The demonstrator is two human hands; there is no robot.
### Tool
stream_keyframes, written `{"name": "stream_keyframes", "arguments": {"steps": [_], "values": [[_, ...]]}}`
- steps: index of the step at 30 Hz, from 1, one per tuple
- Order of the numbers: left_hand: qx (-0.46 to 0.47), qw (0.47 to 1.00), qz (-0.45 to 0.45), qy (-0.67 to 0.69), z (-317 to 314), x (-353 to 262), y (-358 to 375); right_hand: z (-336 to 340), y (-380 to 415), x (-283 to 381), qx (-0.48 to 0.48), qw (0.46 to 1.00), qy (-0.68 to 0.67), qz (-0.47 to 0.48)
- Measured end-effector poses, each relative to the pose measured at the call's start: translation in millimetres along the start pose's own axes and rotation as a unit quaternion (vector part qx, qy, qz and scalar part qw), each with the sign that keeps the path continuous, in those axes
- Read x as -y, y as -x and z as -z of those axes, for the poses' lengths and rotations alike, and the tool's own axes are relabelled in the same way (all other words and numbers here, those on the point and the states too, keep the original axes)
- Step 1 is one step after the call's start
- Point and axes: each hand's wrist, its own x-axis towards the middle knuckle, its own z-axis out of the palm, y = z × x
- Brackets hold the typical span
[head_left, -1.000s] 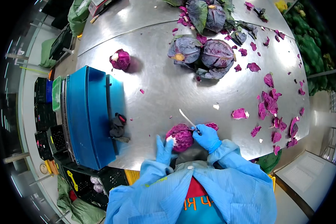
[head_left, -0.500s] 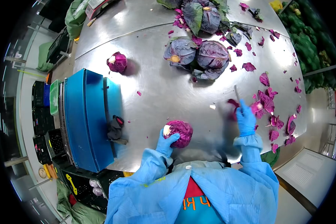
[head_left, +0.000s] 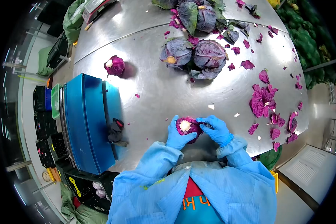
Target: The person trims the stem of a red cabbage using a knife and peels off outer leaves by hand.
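My left hand point(head_left: 176, 135) is closed around a trimmed red cabbage point(head_left: 192, 130), its pale cut stem end turned up. At the cabbage's right side is my right hand point(head_left: 218, 131), fingers closed on a knife point(head_left: 205, 124); only a dark bit of it shows, the rest hidden by fingers and cabbage. Both hands wear blue gloves. Another trimmed red cabbage point(head_left: 115, 65) rests on the metal table point(head_left: 156, 97) at the upper left. Two untrimmed cabbages point(head_left: 210, 54) with outer leaves sit beyond my hands.
Purple leaf scraps point(head_left: 263, 100) lie across the table's right side. More cabbages point(head_left: 206, 18) and leaves are at the far edge. A blue metal box point(head_left: 89, 123) stands at left, with a dark cloth point(head_left: 115, 130) beside it. Green net sacks point(head_left: 306, 41) are at far right.
My right hand has moved left from the leaf scraps to the cabbage, and the purple leaf it carried is gone from it. The cabbage is turned so its stem end faces up.
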Motion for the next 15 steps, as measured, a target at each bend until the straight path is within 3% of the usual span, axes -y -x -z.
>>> {"name": "stream_keyframes", "arguments": {"steps": [2,5,6,9,11,13,14,15], "values": [[0.032,0.995,0.013,0.098,3.8,7.0,-4.8,0.7,2.7,-1.9,-0.012,0.988,-0.128,-0.083],[0.071,0.996,-0.032,0.041,11.0,10.5,-6.6,3.8,13.2,-2.6,-0.037,0.936,-0.293,-0.194],[0.104,0.987,-0.024,0.121,15.4,9.7,-5.5,5.7,15.1,-1.2,-0.046,0.910,-0.342,-0.228],[0.205,0.930,-0.008,0.305,25.7,-0.8,-2.7,33.7,13.2,-6.7,-0.221,0.873,-0.378,-0.217],[0.237,0.857,0.076,0.452,36.0,-11.6,3.2,66.6,9.3,-32.5,-0.326,0.868,-0.311,-0.209],[0.236,0.775,0.126,0.573,51.3,-25.8,15.3,87.1,11.0,-53.6,-0.360,0.921,-0.009,-0.150],[0.195,0.783,0.097,0.583,56.1,-21.3,18.2,94.0,12.9,-58.7,-0.383,0.900,0.157,-0.134],[0.180,0.765,0.090,0.613,63.4,-7.1,14.6,86.4,10.1,-67.6,-0.391,0.914,0.067,-0.086]]}}
